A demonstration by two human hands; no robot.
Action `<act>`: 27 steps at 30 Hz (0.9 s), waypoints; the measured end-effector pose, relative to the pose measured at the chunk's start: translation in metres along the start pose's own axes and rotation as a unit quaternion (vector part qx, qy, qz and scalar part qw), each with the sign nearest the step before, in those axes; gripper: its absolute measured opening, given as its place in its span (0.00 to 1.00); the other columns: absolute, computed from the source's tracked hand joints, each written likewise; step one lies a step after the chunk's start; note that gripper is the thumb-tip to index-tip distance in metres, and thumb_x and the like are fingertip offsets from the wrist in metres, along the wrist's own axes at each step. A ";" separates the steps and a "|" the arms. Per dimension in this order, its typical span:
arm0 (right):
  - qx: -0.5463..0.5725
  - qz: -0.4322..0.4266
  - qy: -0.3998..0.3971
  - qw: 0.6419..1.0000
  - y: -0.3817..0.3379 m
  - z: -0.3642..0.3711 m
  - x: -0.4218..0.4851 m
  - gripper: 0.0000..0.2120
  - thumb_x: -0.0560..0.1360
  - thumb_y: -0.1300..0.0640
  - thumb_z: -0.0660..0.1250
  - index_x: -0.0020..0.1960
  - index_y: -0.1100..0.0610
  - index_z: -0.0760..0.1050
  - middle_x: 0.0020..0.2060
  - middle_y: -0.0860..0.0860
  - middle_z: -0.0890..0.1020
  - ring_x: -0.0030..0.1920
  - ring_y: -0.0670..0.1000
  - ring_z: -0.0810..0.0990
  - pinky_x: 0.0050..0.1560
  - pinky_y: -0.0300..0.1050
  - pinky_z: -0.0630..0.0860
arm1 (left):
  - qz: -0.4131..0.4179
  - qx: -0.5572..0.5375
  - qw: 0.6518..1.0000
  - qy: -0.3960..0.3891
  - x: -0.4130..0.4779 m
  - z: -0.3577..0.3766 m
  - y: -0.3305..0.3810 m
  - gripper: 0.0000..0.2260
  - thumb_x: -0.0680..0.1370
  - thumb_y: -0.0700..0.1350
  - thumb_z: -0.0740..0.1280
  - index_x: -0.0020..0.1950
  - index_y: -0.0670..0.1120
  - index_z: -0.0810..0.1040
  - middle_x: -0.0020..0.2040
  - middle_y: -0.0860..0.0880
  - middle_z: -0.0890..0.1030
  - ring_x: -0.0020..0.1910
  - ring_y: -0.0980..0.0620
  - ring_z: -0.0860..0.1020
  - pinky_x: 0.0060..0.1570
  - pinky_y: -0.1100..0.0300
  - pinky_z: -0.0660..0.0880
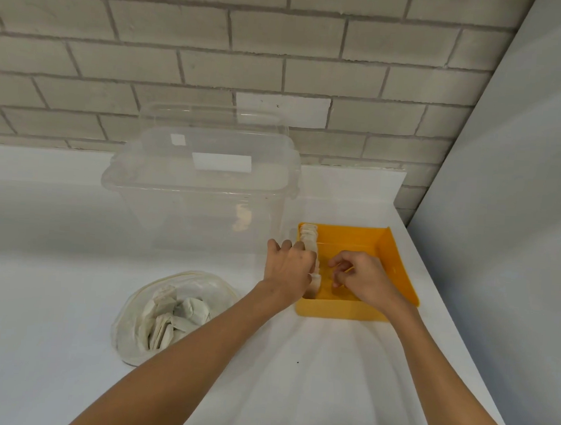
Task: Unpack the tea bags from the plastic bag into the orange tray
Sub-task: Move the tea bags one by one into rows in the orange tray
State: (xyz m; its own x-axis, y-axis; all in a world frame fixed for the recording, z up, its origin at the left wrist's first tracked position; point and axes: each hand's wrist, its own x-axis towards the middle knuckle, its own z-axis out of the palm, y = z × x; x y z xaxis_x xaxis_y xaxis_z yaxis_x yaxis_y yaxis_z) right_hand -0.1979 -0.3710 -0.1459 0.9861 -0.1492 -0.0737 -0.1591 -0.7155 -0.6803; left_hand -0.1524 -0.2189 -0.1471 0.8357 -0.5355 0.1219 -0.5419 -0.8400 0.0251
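Two hands work inside the orange tray point(399, 265), which sits on a white counter point(53, 263) with its right edge close to the counter's right edge. The left hand point(288, 266) reaches over the tray's left wall, its fingers curled down onto a row of tea bags point(308, 239) standing on edge along that wall; it grips the near part of the row and hides it, so only the far end and one bag under the knuckles show. The right hand point(364, 278) hovers over the middle of the tray floor with fingers curled and thumb drawn in toward the forefinger; I cannot tell whether it pinches anything. Both forearms cross the counter from the near edge and cover the tray's near left corner.

Left of the tray and nearer the camera lies the plastic bag point(130, 344), mouth open toward the tray, with more tea bags heaped loosely inside. Just beyond the tray's left wall stands a tall clear tub point(200, 206), almost touching it; the tray's far left corner shows through the tub's side. Behind the tub a clear lid point(212, 118) leans on the brick wall point(284, 46). Right of the tray, past the counter edge, rises a plain grey panel point(522, 196).
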 end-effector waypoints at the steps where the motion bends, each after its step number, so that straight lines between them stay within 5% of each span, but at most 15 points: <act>1: 0.000 -0.002 0.000 1.000 -0.001 0.000 0.000 0.12 0.73 0.69 0.65 0.49 0.54 0.79 0.38 0.52 0.84 0.37 0.46 0.83 0.44 0.43 0.79 | -0.003 0.001 1.000 -0.001 0.000 0.001 0.000 0.08 0.77 0.44 0.65 0.56 0.50 0.78 0.55 0.48 0.78 0.54 0.46 0.74 0.54 0.51 0.63; 16: -0.006 -0.016 -0.001 1.000 -0.019 -0.002 -0.004 0.11 0.73 0.68 0.65 0.49 0.56 0.80 0.36 0.51 0.84 0.36 0.46 0.82 0.45 0.40 0.79 | -0.035 -0.055 0.998 0.007 -0.005 0.004 -0.001 0.16 0.75 0.39 0.64 0.63 0.48 0.73 0.59 0.46 0.73 0.55 0.46 0.74 0.53 0.51 0.64; 27: -0.008 -0.068 -0.015 0.998 -0.064 0.005 -0.011 0.12 0.72 0.68 0.64 0.50 0.56 0.80 0.39 0.52 0.83 0.43 0.48 0.82 0.49 0.40 0.77 | -0.046 -0.270 0.962 -0.005 -0.044 -0.042 -0.050 0.11 0.76 0.47 0.66 0.59 0.53 0.75 0.56 0.54 0.76 0.50 0.52 0.77 0.55 0.53 0.71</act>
State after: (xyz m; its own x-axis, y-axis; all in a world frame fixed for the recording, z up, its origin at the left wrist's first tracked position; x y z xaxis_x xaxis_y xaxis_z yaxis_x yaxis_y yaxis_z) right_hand -0.1981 -0.3202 -0.1055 0.9996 -0.0294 -0.0039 -0.0244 -0.7387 -0.6736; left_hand -0.1659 -0.1492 -0.1117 0.8820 -0.4634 0.0856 -0.4304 -0.7182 0.5468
